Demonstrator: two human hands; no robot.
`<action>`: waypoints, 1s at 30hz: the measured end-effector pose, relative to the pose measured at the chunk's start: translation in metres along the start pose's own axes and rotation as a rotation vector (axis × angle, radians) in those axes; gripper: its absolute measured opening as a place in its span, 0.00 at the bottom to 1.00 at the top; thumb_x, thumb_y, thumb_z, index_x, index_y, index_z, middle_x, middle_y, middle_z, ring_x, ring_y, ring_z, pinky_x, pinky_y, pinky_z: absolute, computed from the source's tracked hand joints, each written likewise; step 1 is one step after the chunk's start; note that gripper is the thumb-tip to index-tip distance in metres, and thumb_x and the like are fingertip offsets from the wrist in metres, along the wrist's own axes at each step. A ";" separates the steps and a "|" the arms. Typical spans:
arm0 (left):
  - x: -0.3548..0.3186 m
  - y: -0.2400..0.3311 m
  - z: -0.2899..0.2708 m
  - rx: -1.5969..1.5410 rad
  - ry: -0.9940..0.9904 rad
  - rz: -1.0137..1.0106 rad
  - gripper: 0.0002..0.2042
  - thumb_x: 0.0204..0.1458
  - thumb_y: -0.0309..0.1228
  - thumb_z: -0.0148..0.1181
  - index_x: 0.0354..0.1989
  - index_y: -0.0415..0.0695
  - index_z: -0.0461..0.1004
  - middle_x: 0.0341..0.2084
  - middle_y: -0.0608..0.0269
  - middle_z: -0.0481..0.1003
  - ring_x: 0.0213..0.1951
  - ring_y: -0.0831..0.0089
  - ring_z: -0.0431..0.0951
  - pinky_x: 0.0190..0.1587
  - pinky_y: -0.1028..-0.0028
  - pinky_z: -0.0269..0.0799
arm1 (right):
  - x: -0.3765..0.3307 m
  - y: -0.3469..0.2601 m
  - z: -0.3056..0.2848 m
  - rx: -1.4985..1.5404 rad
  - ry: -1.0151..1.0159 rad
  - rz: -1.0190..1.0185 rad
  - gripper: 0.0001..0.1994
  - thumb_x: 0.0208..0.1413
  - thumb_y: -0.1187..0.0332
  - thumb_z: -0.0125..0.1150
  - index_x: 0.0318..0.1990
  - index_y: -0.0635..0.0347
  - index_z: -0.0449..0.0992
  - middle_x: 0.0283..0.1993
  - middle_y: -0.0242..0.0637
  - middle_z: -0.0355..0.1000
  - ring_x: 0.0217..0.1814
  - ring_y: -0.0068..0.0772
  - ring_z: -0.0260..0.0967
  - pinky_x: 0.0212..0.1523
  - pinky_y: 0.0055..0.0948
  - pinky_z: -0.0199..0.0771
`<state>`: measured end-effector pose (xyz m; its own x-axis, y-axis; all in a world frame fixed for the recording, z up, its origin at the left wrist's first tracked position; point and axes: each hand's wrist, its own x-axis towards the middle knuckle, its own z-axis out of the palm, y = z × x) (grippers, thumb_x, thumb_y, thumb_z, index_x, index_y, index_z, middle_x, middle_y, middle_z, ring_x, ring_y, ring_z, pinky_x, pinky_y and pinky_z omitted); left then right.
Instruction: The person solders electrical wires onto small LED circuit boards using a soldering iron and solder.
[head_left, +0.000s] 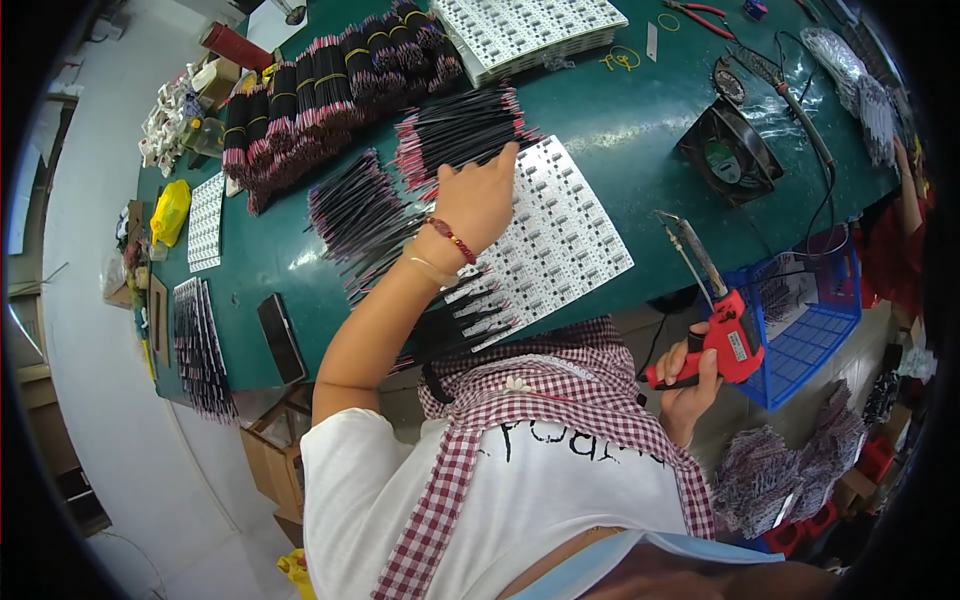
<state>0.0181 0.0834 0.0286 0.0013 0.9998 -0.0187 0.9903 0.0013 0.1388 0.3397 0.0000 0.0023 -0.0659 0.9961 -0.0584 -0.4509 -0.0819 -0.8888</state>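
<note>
Right hand grips red soldering gun; left hand, seemingly unclenched, touches black wires.

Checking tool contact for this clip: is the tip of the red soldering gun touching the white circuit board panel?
No. The right hand holds the red soldering gun off the table edge, its tip clear of the white circuit board panel, where the left hand rests.

Glossy green tabletop; red plastic soldering gun; checked cloth scarf

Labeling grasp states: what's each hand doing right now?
Left hand: open, fingers reaching into loose black red-tipped wires.
Right hand: closed, holding red pistol-grip soldering gun.
</note>
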 end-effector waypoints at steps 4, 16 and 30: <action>0.026 0.015 -0.007 -0.097 -0.069 0.005 0.23 0.48 0.23 0.49 0.55 0.42 0.60 0.30 0.56 0.78 0.34 0.58 0.77 0.35 0.54 0.62 | 0.002 -0.005 0.000 -0.001 0.003 -0.017 0.20 0.63 0.56 0.43 0.51 0.63 0.60 0.18 0.33 0.59 0.14 0.21 0.51 0.16 0.23 0.56; 0.035 0.023 0.006 -0.138 0.021 0.230 0.27 0.46 0.17 0.48 0.59 0.44 0.57 0.44 0.56 0.75 0.47 0.59 0.73 0.50 0.56 0.61 | -0.006 -0.011 -0.003 0.005 0.070 -0.049 0.19 0.63 0.57 0.43 0.50 0.65 0.61 0.18 0.33 0.60 0.14 0.21 0.52 0.15 0.23 0.56; 0.047 -0.010 0.028 -0.358 0.040 0.449 0.23 0.46 0.15 0.47 0.54 0.44 0.64 0.44 0.60 0.76 0.47 0.62 0.74 0.60 0.59 0.57 | -0.015 -0.011 -0.004 0.047 0.081 -0.052 0.19 0.62 0.58 0.45 0.49 0.67 0.62 0.17 0.34 0.60 0.14 0.21 0.53 0.16 0.23 0.56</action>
<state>0.0125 0.1303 -0.0011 0.3986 0.9038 0.1558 0.7853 -0.4242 0.4510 0.3491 -0.0139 0.0108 0.0302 0.9982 -0.0509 -0.4930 -0.0294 -0.8695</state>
